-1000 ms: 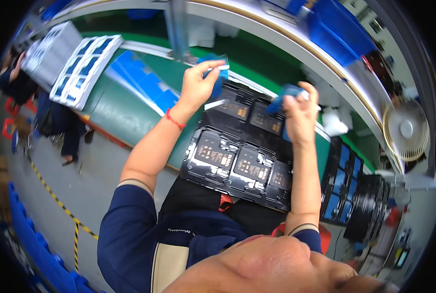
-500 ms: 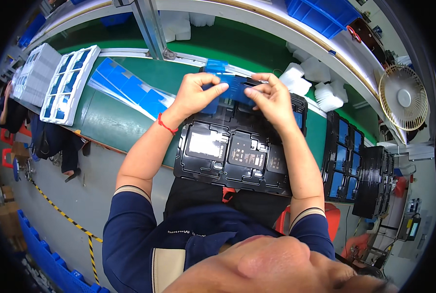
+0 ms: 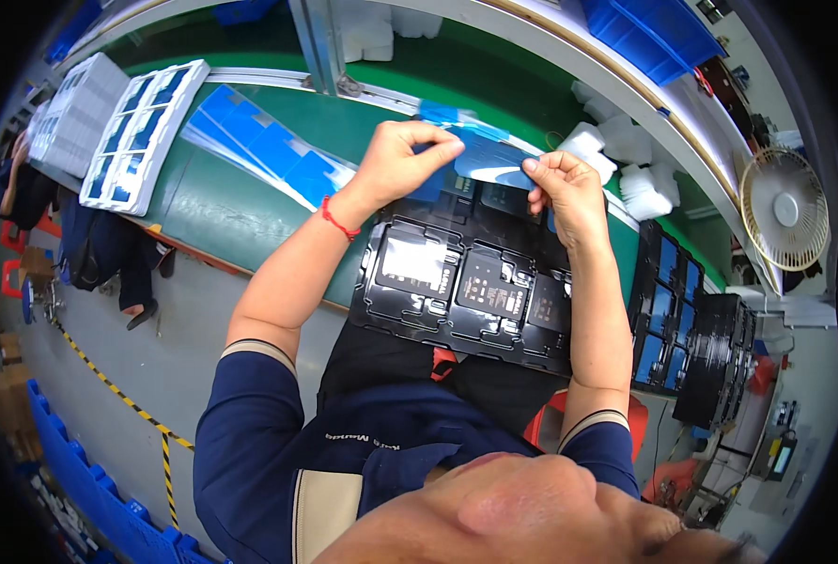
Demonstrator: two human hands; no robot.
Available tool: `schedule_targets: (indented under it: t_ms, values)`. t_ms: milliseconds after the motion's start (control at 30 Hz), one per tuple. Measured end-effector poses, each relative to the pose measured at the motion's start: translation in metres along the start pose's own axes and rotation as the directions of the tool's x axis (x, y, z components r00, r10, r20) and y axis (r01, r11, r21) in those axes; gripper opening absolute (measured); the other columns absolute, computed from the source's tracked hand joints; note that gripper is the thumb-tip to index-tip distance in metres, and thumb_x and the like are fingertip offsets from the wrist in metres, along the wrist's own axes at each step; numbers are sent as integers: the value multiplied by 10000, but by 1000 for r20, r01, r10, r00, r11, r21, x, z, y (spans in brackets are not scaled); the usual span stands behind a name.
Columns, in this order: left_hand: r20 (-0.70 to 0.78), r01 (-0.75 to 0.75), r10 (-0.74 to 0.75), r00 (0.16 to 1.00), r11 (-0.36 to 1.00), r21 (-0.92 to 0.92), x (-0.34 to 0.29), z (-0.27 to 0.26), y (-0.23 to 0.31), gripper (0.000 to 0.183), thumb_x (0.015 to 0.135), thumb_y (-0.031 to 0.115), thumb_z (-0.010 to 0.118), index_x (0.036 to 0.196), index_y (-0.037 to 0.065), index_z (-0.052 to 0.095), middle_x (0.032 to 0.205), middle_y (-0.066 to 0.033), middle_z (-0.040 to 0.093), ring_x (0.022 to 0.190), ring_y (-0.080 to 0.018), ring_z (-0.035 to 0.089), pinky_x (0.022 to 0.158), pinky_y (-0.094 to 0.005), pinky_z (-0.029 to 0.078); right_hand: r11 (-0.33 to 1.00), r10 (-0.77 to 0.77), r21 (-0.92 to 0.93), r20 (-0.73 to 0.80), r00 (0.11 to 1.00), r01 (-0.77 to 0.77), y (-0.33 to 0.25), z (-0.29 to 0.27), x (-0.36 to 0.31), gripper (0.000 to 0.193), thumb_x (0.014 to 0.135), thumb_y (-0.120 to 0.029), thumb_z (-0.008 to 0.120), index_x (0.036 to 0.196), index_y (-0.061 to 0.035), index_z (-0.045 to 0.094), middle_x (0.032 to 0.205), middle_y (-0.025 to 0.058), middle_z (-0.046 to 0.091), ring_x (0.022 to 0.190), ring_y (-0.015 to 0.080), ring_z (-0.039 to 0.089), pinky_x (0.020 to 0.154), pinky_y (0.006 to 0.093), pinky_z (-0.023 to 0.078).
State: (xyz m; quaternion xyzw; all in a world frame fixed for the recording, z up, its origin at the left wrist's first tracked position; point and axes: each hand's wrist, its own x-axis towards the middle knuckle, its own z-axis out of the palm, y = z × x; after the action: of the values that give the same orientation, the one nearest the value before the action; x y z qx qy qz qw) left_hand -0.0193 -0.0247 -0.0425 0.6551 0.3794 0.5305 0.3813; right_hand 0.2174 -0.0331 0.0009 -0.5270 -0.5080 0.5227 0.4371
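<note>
A thin, translucent blue film (image 3: 492,162) is stretched between my two hands over the far part of a black plastic tray (image 3: 415,328). My left hand (image 3: 402,162) pinches it at its left end between thumb and forefinger. At the other end, my right hand (image 3: 572,193) grips the film's edge the same way. Beneath, the tray's compartments hold flat black batteries (image 3: 494,281); strong glare whitens the leftmost near one. My right forearm hides part of the tray's right side. More blue film (image 3: 447,115) shows just beyond my hands.
Blue film sheets (image 3: 278,150) lie fanned on the green bench (image 3: 214,209) to the left, with white trays (image 3: 147,132) beyond. Black trays (image 3: 661,305) with blue pieces and a tray stack (image 3: 717,362) stand right. A fan (image 3: 783,209) and blue bin (image 3: 649,38) are farther right.
My hands have moved apart slightly, the right one toward the right. The film between them now lies flatter and catches a bright reflection. The whole view has shifted a little.
</note>
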Motion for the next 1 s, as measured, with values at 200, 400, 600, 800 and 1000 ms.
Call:
schedule_targets:
  t_ms: [200,400,600,800,1000]
  values:
    - [-92,73,-101,991,960,-269,6,-6,-2,220,843,18,625,1058,5,671,1040,-67,670,890,-111,623,784,-241,496,995,58,-76,-98,994,-65,20,-27,-6,177,791,-109,744,754,-40,585,542,-14,526,411,47,436,357,194,325]
    - [-115,36,-46,992,995,-90,9,-9,-8,355,876,-57,543,1226,0,554,1136,-78,594,908,-115,611,775,-243,539,990,108,-77,-127,986,-119,32,-31,-8,164,804,-58,714,733,-46,567,534,-27,489,406,39,374,349,207,272]
    - [-78,133,-148,986,976,-169,7,-9,1,337,889,-24,550,1225,3,560,1090,-78,616,854,-104,620,760,-230,524,992,112,-53,-107,988,-118,36,-34,-9,169,804,-44,710,721,-54,563,523,-32,483,403,36,371,348,208,274]
    - [-84,172,-190,978,967,-188,7,-10,1,321,890,-17,557,1211,1,571,1081,-74,619,849,-101,619,757,-234,530,992,101,-61,-89,991,-106,36,-34,-10,173,804,-47,713,720,-54,562,526,-30,494,402,35,378,345,205,285]
    - [-117,134,-157,981,974,-180,7,-7,-2,319,876,-20,556,1189,27,595,1013,-57,643,823,-90,624,703,-229,524,991,104,-74,-89,991,-110,35,-34,-10,177,807,-50,712,717,-54,559,537,-29,504,405,33,382,346,203,293]
